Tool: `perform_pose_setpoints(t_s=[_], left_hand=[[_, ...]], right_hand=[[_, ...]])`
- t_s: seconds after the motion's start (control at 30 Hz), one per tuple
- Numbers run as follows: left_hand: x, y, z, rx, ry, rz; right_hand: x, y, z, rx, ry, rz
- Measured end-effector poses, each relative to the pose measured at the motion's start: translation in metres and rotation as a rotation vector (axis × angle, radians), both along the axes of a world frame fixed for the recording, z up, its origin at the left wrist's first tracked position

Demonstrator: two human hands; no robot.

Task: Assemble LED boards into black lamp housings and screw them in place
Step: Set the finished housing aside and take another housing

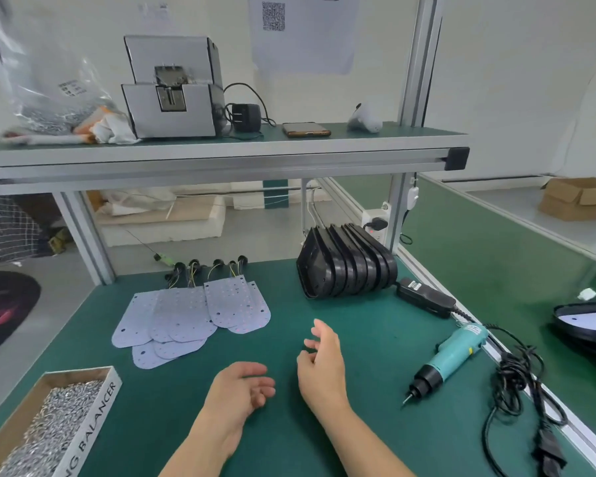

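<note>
Both hands hover empty at lower center, left hand point(241, 387) and right hand point(322, 366) with fingers loosely curled. LED boards point(193, 315) lie fanned center-left on the green surface point(358, 339); black housings point(346, 266) stand stacked toward the right.

The stack of black housings point(346, 266) is nested, each shell hiding most of the next. Left of the stack, the LED boards point(190, 315) overlap, so the lower ones show only edges. Far below and left of it, the box of screws point(49, 428) is cut off by the view's lower edge, its lettering starting mid-word. Touching the stack's right end, the adapter point(425, 297) has a label too small to read
</note>
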State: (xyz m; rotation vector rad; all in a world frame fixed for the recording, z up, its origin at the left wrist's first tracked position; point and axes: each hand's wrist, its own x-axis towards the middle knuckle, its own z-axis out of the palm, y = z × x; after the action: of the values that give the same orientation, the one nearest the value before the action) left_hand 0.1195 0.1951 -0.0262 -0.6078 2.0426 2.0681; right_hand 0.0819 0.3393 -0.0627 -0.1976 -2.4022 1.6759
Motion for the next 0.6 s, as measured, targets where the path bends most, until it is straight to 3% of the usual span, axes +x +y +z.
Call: perform_pose_setpoints(t_s=[0.17, 0.27, 0.33, 0.4, 0.5, 0.6], left_hand=[[0.005, -0.080, 0.027, -0.027, 0.182, 0.249], [0.012, -0.153, 0.025, -0.483, 0.302, 0.473], [0.016, -0.203, 0.009, -0.763, 0.238, 0.537], [0.014, -0.247, -0.023, -0.914, 0.103, 0.540], [0.021, -0.255, -0.045, -0.979, -0.036, 0.590], [0.029, -0.225, -0.022, -1.043, -0.157, 0.552]], right_hand=[[-0.005, 0.001, -0.007, 0.005, -0.047, 0.025], [-0.014, 0.005, -0.004, 0.028, -0.055, 0.016], [-0.024, 0.009, 0.002, 0.073, -0.035, -0.019], [-0.036, 0.015, 0.011, 0.141, -0.004, -0.045], [-0.058, 0.023, 0.023, 0.323, -0.024, -0.033], [-0.075, 0.027, 0.031, 0.544, -0.068, -0.049]])
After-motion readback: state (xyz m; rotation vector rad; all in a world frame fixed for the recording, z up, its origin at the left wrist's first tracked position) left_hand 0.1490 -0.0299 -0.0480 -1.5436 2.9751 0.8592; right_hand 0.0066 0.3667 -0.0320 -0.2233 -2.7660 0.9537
